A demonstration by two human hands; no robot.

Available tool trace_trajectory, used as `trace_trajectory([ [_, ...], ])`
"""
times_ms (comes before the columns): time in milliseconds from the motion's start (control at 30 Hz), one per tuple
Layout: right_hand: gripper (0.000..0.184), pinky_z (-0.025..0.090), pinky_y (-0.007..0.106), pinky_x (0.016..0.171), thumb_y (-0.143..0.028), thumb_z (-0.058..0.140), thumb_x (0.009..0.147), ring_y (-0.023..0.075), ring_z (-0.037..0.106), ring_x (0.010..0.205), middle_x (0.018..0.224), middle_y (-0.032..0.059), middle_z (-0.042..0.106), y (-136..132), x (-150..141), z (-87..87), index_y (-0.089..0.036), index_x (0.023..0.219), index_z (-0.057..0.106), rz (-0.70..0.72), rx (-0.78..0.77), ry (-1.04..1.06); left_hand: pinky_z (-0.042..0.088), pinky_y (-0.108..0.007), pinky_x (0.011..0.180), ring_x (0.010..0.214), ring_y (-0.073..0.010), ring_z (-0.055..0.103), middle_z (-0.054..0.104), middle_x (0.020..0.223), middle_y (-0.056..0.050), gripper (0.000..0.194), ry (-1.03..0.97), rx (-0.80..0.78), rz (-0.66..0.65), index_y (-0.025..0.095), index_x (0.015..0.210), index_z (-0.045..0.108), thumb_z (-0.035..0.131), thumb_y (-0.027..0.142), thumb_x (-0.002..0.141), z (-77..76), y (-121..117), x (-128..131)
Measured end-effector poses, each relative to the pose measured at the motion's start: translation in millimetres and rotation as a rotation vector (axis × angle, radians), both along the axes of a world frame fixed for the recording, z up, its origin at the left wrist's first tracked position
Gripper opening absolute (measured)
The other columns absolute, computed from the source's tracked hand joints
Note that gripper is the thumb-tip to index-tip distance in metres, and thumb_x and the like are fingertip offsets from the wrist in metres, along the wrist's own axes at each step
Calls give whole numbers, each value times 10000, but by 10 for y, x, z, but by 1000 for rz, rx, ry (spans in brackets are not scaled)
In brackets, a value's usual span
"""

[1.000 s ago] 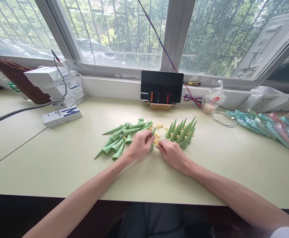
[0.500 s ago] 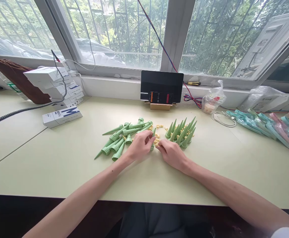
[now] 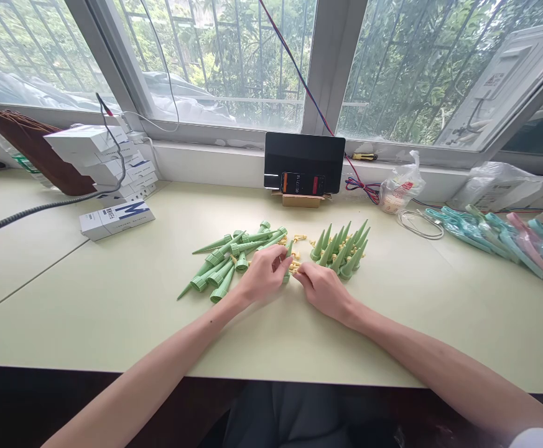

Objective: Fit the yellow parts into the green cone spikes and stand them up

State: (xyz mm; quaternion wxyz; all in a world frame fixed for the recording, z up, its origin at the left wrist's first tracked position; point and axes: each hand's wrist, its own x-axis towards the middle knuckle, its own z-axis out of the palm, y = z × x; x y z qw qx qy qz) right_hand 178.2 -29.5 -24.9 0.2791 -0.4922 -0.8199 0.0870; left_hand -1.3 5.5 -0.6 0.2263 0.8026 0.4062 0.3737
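Note:
My left hand [image 3: 267, 269] is closed around a green plant watering spike [image 3: 289, 247], its tip pointing up and its lower part partly covered by the fingers. Close beside it, my right hand [image 3: 320, 286] pinches a small yellow valve [image 3: 294, 266] against the spike's side; the fingertips hide most of it. Loose green spikes [image 3: 219, 256] lie in a heap to the left of my left hand. On the right, a group of spikes [image 3: 341, 249] stands upright in rows with yellow valves fitted. A few loose yellow valves [image 3: 300, 238] lie just beyond my hands.
A dark tablet [image 3: 303, 152] and a phone [image 3: 303, 184] lean at the back by the window. White boxes [image 3: 117, 221] are stacked at the left. Plastic-wrapped coloured items [image 3: 504, 239], a coiled cable [image 3: 420, 225] and a knotted bag [image 3: 399, 190] lie on the right.
Both hands stay in almost the same place, with the right fingertips shifting only slightly at the spike.

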Motion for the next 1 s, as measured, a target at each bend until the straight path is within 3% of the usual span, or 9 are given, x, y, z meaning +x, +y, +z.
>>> trace_trajectory([
  [1000, 261, 347, 260, 566, -212, 429, 998, 153, 501, 574, 697, 14, 563, 13, 6, -23, -214, 737, 433, -8, 20, -18, 400, -265, 566, 608, -134, 474, 528, 671, 2, 209, -15, 16, 0, 185, 724, 497, 507, 261, 918, 7, -9, 4],
])
